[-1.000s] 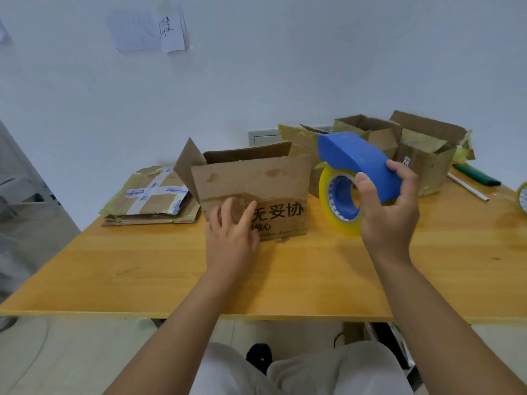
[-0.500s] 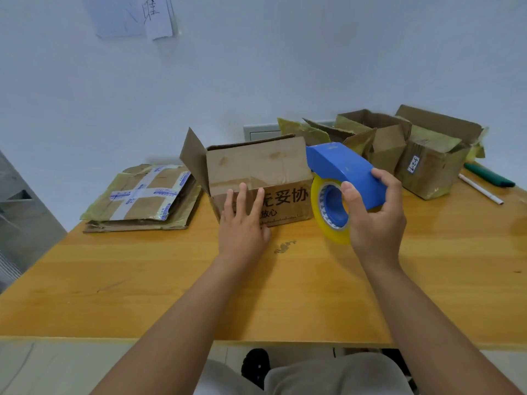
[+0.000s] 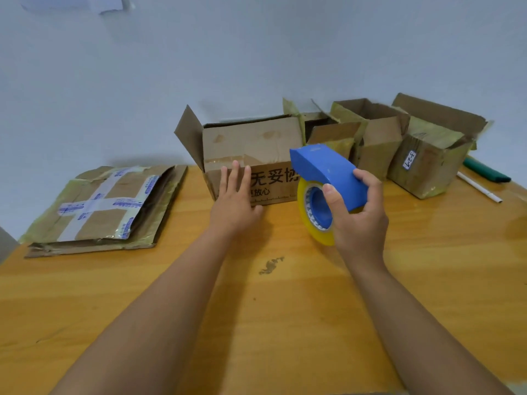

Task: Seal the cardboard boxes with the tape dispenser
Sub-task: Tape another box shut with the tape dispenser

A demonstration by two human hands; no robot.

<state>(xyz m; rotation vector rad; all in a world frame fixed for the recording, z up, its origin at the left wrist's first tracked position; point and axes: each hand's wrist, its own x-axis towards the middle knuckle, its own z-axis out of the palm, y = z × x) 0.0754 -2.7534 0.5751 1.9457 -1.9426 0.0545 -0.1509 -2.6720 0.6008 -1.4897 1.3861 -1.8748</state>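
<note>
An open cardboard box [image 3: 253, 149] with black printed characters stands at the middle of the wooden table [image 3: 285, 309], its flaps up. My left hand [image 3: 233, 201] lies flat against its front face, fingers straight. My right hand [image 3: 359, 215] grips a blue tape dispenser [image 3: 328, 172] loaded with a yellowish tape roll [image 3: 308, 220], held just right of the box's front and above the table.
Flattened taped cardboard [image 3: 105, 206] lies at the left. Three more open boxes [image 3: 427, 158] stand at the back right against the wall. A dark green object [image 3: 484, 173] and a white pen [image 3: 479, 191] lie at the far right edge.
The view has drawn nearer to the table. My left hand stays on the box front while the box sits farther back. My right hand keeps the dispenser beside it.
</note>
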